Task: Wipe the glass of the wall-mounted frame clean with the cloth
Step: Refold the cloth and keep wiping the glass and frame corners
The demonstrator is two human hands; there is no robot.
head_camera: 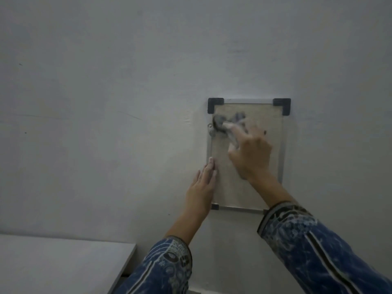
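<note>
A rectangular frame (247,154) hangs flat on a pale wall (106,81), right of centre in the view. Its long axis runs vertical, portrait-wise, w/ the glass (265,124) facing out toward the viewer. Thin silver edges, black corner caps; the two top caps are large and clear, the bottom-left one is small and partly hidden by the wrist, the bottom-right one is behind the right sleeve. The panel under the glass looks beige, detail too blurred to read. A small metal fitting (211,130) sits on the frame's left edge, upper part.

A grey cloth (226,124), bunched, is pressed against the glass in the frame's upper left area, just below the top-left cap. The right hand (250,153) holds it there, fingers stretched up and left over the cloth, palm toward the glass, arm coming in from lower right.

The left hand (201,187) lies flat and open, fingers together and pointing up, against the frame's left edge at its lower half; holds nothing. Fingertips reach about mid-height of the frame.

Both arms wear blue patterned sleeves (318,251) w/ white markings.

Lower left corner of the view: a white flat surface (53,262), against the wall, well apart from the frame.
</note>
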